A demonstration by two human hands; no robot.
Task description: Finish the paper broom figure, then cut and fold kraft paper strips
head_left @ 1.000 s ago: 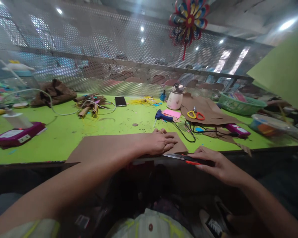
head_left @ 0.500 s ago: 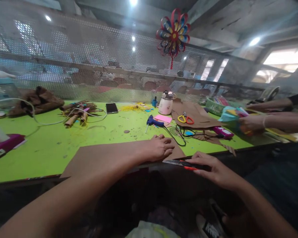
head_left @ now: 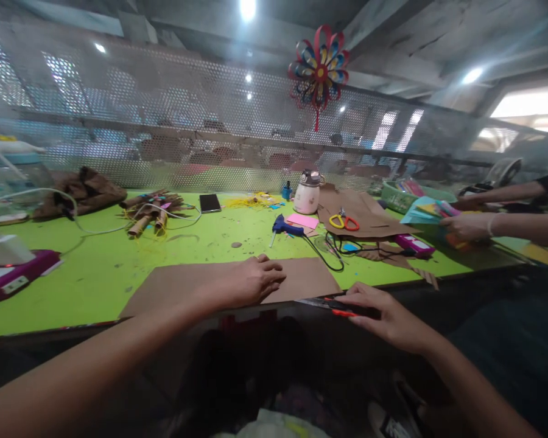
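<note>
A sheet of brown paper (head_left: 173, 283) lies along the front edge of the green table. My left hand (head_left: 253, 280) rests on it, palm down and open, with its fingers slightly bent. Off the table's front edge, my right hand (head_left: 383, 313) is closed around a pair of scissors (head_left: 340, 308) with black and orange-red handles. Their pointed metal blades aim left and look closed, with the tip by the sheet's near edge. A blue glue gun (head_left: 287, 227) lies beyond the sheet, its black cord trailing to the right.
Yellow-and-red scissors (head_left: 344, 222) lie on brown paper (head_left: 365, 213). Nearby stand a white bottle (head_left: 307, 196) and a green basket (head_left: 395, 198). A phone (head_left: 210, 203), paper rolls (head_left: 148, 219) and power strips (head_left: 21, 277) are about. Another person's hand (head_left: 468, 226) holds colored paper at right.
My left hand has slid left along the brown paper, uncovering its right part. My right hand still holds the scissors in nearly the same place. The camera view has shifted slightly.
</note>
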